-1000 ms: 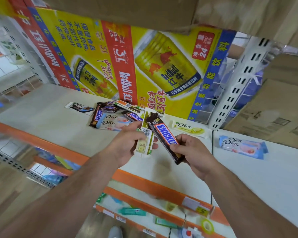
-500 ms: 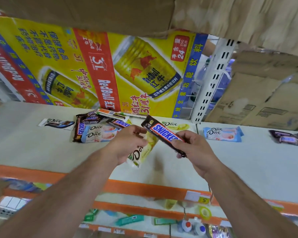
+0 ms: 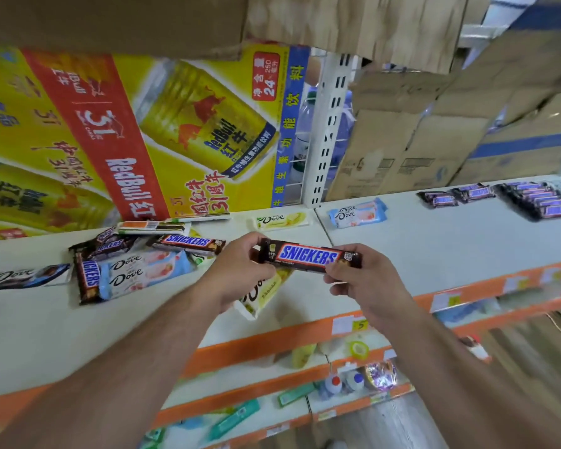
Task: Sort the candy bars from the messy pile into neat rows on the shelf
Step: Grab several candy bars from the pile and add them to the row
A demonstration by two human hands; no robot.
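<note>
Brown glossy film with blue lettering on white: the Snickers bar (image 3: 308,256) is now lying level between both hands, logo facing up, where a second ago it was standing steeply tilted with only the right hand (image 3: 366,277) pinching its lower end. Left hand (image 3: 240,270) is curling thumb and fingers round the bar's left end while also trapping a pale yellow Dove bar (image 3: 263,294) underneath; right-hand fingers are pinching the right end. Bar is hovering above the white shelf (image 3: 450,247) near its front edge, touching no surface. View is also swinging rightward, bringing dark Snickers rows (image 3: 538,199) into sight at far right, well apart from the hands. Judgement: bar is being squared up for placing, and those rows are looking like its probable destination. Messy pile (image 3: 133,267) is sitting to the left, wrappers overlapping at odd angles: thin crinkly flow-wrap, probably slippery, flat oblong shapes with crimped ends. Shelf board is looking smooth, matte and painted, with an orange front strip; a printed Red Bull carton (image 3: 143,140) is standing behind the pile.
</note>
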